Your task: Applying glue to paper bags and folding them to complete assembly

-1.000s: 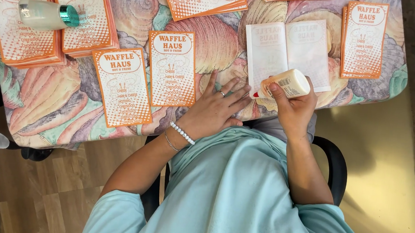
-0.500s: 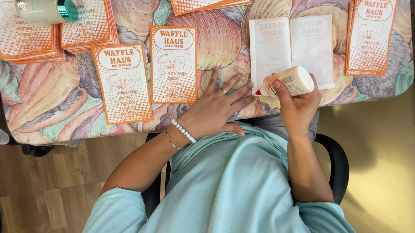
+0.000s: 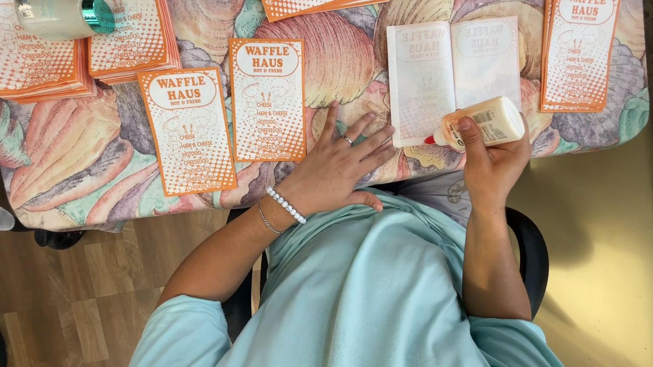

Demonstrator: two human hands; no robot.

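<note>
On shell-print tablecloth [image 3: 113, 161], orange-and-white rectangular cards [image 3: 267, 99] scattered in stacks and singles, pale sheet [image 3: 453, 77] face down at upper middle; right hand [image 3: 493, 161] curled shut around cream glue bottle [image 3: 480, 123], red tip touching sheet's lower edge; left hand [image 3: 339, 165] flat, fingers spread, just beside sheet.

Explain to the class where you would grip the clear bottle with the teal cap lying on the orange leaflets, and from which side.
Grip the clear bottle across its round body, coming from above. It lies on its side on the leaflet stack, teal cap pointing right, so fingers can close over the long sides; the cap end is probably too short to hold well.
</note>
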